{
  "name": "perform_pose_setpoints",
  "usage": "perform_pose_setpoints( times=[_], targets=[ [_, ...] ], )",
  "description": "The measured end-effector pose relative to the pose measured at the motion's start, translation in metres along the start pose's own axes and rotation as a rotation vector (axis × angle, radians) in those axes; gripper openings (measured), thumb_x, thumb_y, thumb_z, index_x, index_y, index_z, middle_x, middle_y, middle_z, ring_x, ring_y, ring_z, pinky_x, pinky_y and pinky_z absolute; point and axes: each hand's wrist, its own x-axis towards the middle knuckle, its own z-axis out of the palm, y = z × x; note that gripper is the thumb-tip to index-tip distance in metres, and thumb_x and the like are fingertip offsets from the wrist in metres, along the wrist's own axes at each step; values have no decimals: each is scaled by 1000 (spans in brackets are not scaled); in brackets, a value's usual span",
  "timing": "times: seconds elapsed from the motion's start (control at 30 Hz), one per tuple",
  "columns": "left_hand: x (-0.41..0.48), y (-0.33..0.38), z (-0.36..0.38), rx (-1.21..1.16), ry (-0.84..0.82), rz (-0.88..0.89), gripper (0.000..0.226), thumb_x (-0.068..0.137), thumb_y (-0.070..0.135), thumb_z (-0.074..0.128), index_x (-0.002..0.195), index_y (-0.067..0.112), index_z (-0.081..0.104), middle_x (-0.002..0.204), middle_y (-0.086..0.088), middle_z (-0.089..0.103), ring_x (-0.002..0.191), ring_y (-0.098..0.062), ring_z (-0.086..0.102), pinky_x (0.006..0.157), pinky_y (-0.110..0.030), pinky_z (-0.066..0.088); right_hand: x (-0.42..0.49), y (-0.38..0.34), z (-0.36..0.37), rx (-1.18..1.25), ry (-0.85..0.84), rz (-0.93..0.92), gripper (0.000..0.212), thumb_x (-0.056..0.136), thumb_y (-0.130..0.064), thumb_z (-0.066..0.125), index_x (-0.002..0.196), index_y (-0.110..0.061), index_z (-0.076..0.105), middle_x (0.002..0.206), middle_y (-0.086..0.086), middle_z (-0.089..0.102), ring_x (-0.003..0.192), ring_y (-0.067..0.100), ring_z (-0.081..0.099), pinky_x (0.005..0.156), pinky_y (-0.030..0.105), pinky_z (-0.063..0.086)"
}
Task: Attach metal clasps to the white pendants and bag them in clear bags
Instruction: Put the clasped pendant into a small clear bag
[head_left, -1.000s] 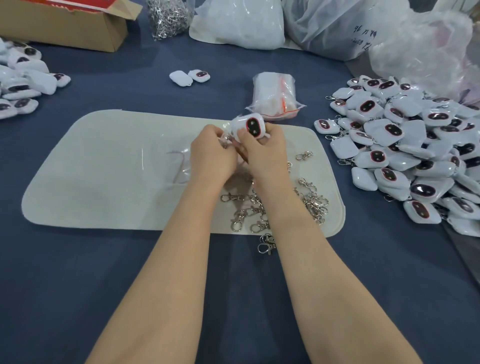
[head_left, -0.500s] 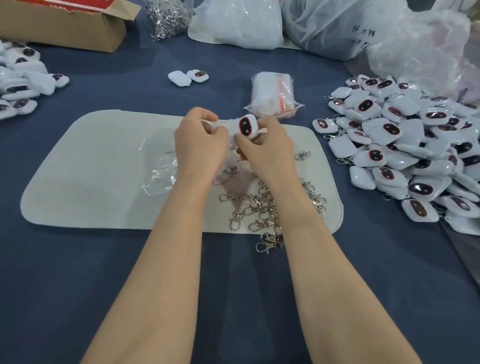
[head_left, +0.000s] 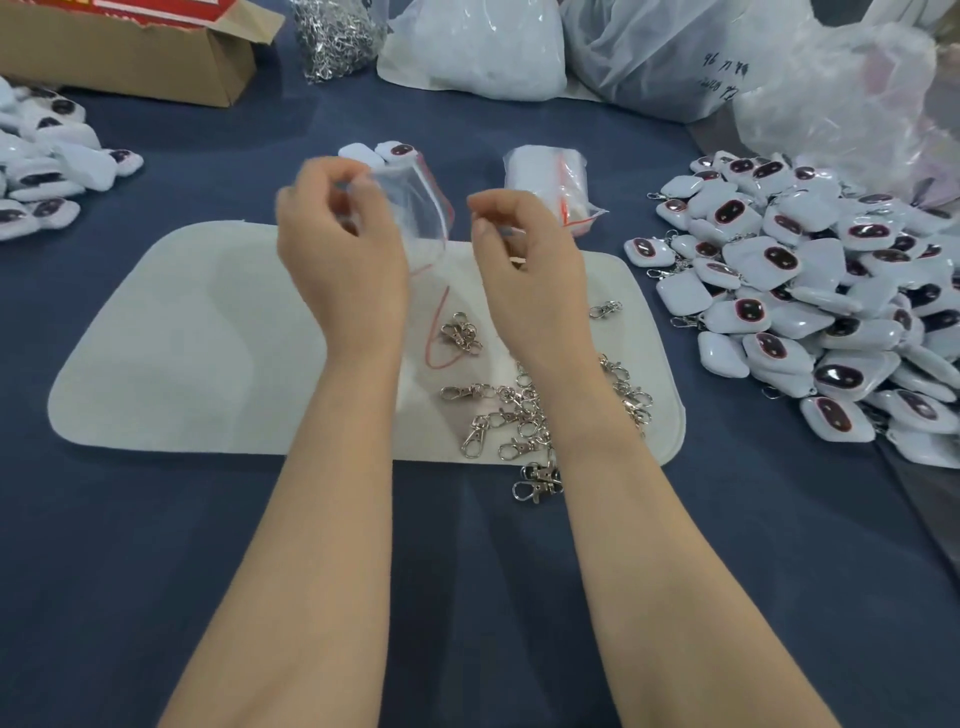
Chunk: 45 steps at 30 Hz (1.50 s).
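Left grip (head_left: 337, 244) pinches a red-edged clear bag (head_left: 415, 208), raised between both grips. Right grip (head_left: 519, 260) is curled; what it holds, I cannot tell. Metal clasps (head_left: 519, 410) lie beneath it, white pendants (head_left: 769, 260) heaped to its right.

The left hand (head_left: 337, 249) is motion-blurred at the fingertips (head_left: 322, 176), its pinch on the clear bag (head_left: 415, 208) indistinct; whether the curled right hand (head_left: 519, 260) holds anything cannot be told. The pendant pile (head_left: 810, 312) runs off the right edge, the cardboard box (head_left: 130, 67) off the top. The right forearm (head_left: 587, 415) covers part of the metal clasps (head_left: 519, 415).
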Motion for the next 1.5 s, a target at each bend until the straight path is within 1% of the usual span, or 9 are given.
perform_pose_setpoints(
  times=[0.27, 0.33, 0.4, 0.6, 0.97, 1.07, 1.27, 1.4, 1.5],
  targets=[
    [-13, 42, -5, 35, 1, 238, 21, 84, 16, 50, 100, 12, 63, 97, 4, 46, 73, 4, 46, 67, 0, 30, -11, -10, 27, 986, -567, 589, 60, 98, -57, 29, 132, -14, 52, 148, 18, 42, 137, 38, 39, 115, 49, 30],
    [-14, 40, -2, 72, -32, 248, 23, 83, 15, 49, 102, 12, 62, 98, 3, 43, 74, -4, 44, 66, -2, 31, -7, -4, 19, 715, -443, 543, 42, 104, -40, 34, 108, -10, 63, 107, 7, 72, 100, 22, 68, 84, 30, 56],
    [-19, 27, 6, 181, -211, 163, 24, 86, 15, 51, 109, 13, 58, 107, -2, 42, 83, -14, 50, 70, -11, 34, -2, 2, 5, 209, -244, 366, 35, 104, -21, 36, 84, -8, 62, 73, -2, 71, 63, 8, 65, 60, 21, 50],
    [-40, -14, 22, 589, -783, -34, 39, 93, 24, 50, 131, 14, 45, 132, -10, 32, 98, -34, 58, 87, -36, 41, 22, 46, -68, -723, 206, 329, 39, 98, -11, 37, 134, -7, 50, 138, 15, 50, 131, 31, 40, 110, 34, 25],
    [-8, -38, 6, 343, -65, -5, 35, 90, 3, 43, 123, 11, 50, 130, -5, 48, 109, -24, 53, 73, -15, 27, 16, 70, -76, -887, 203, 443, 50, 94, -7, 42, 143, -11, 37, 156, 14, 23, 141, 33, 21, 112, 36, 16],
    [-15, -35, 16, 363, -232, 47, 29, 92, 12, 46, 120, 12, 53, 126, -6, 52, 108, -24, 52, 78, -22, 31, 17, 71, -75, -908, 227, 473, 48, 93, -8, 42, 140, -14, 41, 151, 15, 31, 136, 36, 26, 109, 39, 22],
    [-29, -40, 30, 472, -507, 6, 29, 91, 23, 52, 118, 16, 58, 125, -5, 50, 104, -24, 54, 76, -25, 32, 20, 73, -77, -745, 417, 395, 30, 99, -15, 42, 127, -14, 52, 131, 8, 56, 124, 30, 43, 100, 35, 33],
    [-29, -38, 30, 415, -534, -14, 29, 91, 27, 54, 119, 19, 57, 125, -5, 48, 95, -21, 54, 75, -22, 31, 23, 59, -69, -230, 520, 202, 23, 101, -15, 42, 115, -8, 58, 99, -7, 60, 95, 11, 57, 82, 12, 39],
    [-30, -34, 30, 282, -569, -46, 26, 93, 29, 53, 117, 24, 60, 124, -2, 46, 88, -22, 60, 83, -25, 42, 28, 52, -47, 325, 367, 356, 16, 100, -8, 44, 109, -6, 57, 103, 4, 59, 96, 22, 63, 86, 31, 57]
  ],
)
